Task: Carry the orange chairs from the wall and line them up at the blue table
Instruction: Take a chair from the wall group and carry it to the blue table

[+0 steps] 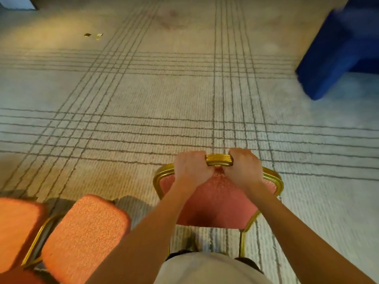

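**Both grips on the top rail of one orange chair, blue table far right**

The left grip (191,167) and the right grip (244,169) are curled over the gold top rail of an orange chair (215,203). They sit side by side, with a short stretch of the rail showing between them. Fingers wrap over the far side of the rail and both forearms reach in from the near edge. This held chair is near and a little right of centre, straight in front of the person's light-coloured clothing (205,269). Its gold legs run down toward the carpet (143,99), but whether the feet touch it cannot be told.

Two more orange chairs stand near left. The closer one (86,236) is just beside the held chair, and the next one (18,228) is partly cut off by the left edge.

The blue table (332,58), draped down to the floor, stands far right, well apart from the held chair. Open carpet, pale with dark grid lines, lies between them. Far left, a few small gold scraps (93,35) lie on the carpet. A faint reddish stain (170,19) marks it far centre.
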`<action>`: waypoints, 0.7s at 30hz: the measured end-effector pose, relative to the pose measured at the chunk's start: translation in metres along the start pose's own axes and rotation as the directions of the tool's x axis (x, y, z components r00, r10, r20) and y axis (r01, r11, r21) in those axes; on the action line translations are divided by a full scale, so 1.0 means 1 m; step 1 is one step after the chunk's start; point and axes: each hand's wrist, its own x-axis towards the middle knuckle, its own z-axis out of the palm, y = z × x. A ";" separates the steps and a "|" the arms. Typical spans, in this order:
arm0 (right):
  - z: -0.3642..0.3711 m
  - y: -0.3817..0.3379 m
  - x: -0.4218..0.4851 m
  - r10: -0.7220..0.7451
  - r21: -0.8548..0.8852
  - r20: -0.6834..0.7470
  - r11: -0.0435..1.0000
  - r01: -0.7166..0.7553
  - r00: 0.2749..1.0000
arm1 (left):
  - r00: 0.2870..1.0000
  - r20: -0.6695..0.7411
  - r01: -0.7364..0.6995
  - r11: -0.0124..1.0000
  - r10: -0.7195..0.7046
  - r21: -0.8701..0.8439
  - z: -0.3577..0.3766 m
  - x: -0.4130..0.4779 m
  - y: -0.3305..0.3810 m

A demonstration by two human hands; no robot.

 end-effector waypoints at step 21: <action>-0.003 0.003 -0.040 0.026 -0.044 -0.232 0.998 -0.037 0.972 | 0.973 -0.120 -0.210 0.973 0.198 -0.097 0.005 -0.015 -0.012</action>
